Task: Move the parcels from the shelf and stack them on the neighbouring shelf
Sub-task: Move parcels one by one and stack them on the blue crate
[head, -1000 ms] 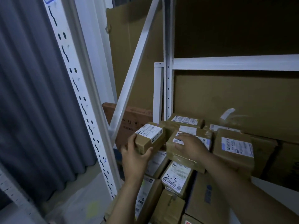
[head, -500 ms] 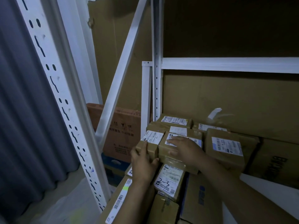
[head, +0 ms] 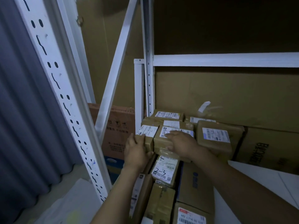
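Note:
A small brown parcel (head: 148, 132) with a white label sits at the left end of the top row of stacked parcels. My left hand (head: 136, 151) holds its near left side, fingers curled under its front edge. Beside it lies a wider taped parcel (head: 163, 143); my right hand (head: 180, 143) grips it, fingers flat across its label and thumb on its front face. More labelled parcels (head: 215, 137) are stacked behind and to the right. Below, a parcel marked "2-3" (head: 165, 168) lies on a lower layer.
White shelf uprights (head: 148, 78) and a diagonal brace (head: 116, 65) stand just left of the stack. A near perforated upright (head: 64, 97) and grey curtain (head: 24, 110) fill the left. A reddish carton (head: 116, 131) sits behind the brace. Large cardboard boxes (head: 267, 149) line the back right.
My left hand has brought the small parcel down and right, setting it against the wider parcel. My right hand has stayed on the wider parcel. The camera has come closer.

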